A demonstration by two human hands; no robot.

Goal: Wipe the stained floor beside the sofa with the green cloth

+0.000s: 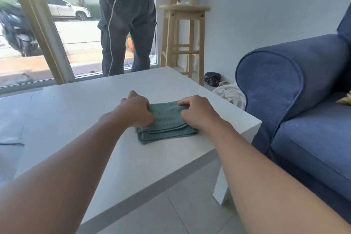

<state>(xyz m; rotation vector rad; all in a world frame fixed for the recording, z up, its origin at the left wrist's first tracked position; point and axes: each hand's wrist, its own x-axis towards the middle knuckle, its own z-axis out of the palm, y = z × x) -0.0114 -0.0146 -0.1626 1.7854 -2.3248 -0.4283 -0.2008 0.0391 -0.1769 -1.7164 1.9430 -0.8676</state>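
Observation:
A folded green cloth [167, 123] lies flat on the white low table [79, 119], near its right edge. My left hand [135, 109] rests on the cloth's left side, fingers curled over its far edge. My right hand [197, 113] grips the cloth's right side, thumb and fingers pinching the upper fold. The blue sofa [296, 89] stands to the right of the table. A strip of grey tiled floor [182, 213] shows between table and sofa; no stain is visible on it.
A person in dark trousers [127, 23] stands beyond the table at the glass door [79, 43]. A wooden stool [182, 40] stands by the wall. A black bag [212, 79] and white fabric [229, 94] lie on the floor beside the sofa arm.

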